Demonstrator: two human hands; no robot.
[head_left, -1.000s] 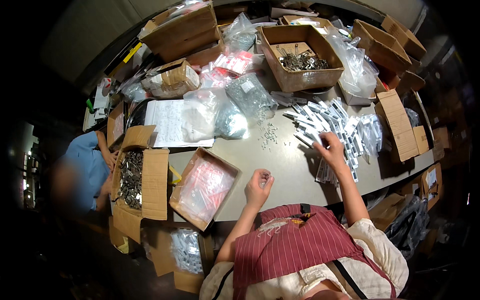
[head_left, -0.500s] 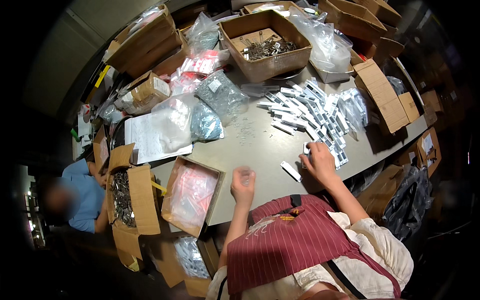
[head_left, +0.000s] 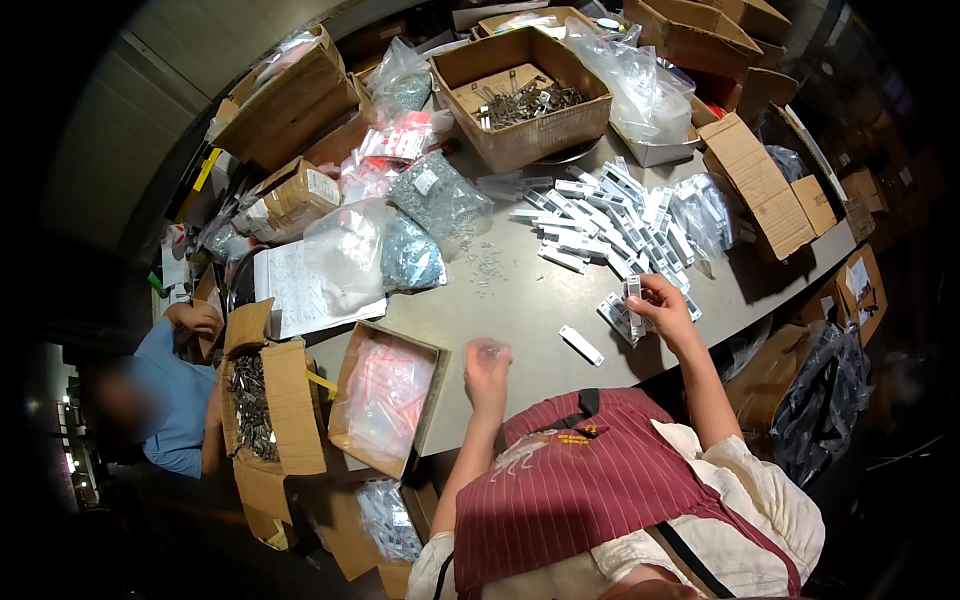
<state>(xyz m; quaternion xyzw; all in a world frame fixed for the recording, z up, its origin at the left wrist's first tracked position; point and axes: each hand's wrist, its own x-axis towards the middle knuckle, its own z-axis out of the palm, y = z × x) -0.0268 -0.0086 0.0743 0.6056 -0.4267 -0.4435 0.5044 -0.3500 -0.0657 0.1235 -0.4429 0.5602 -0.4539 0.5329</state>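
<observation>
My right hand [head_left: 668, 312] pinches a small, narrow white-and-grey rectangular plastic part [head_left: 634, 292], tilted up just above the table. Right beneath it, a few similar parts [head_left: 614, 316] lie together. A single white part [head_left: 581, 345] rests apart from them on the table, between my two hands. My left hand [head_left: 487, 375] is curled closed near the table's front edge; what its fingers hold, possibly something clear, cannot be made out. Beyond my right hand spreads a large pile of the same white parts [head_left: 600, 225].
A carton of red-and-clear plastic bags [head_left: 385, 395] stands left of my left hand. Tiny loose pieces [head_left: 487, 265] lie mid-table, beside bags of small parts [head_left: 440, 195]. A carton of metal pieces [head_left: 520, 130] stands at the back. A person in blue [head_left: 170, 400] sits far left.
My right hand has lifted a white plastic part off the table and now holds it tilted up. My left hand has stayed nearly in place, curled.
</observation>
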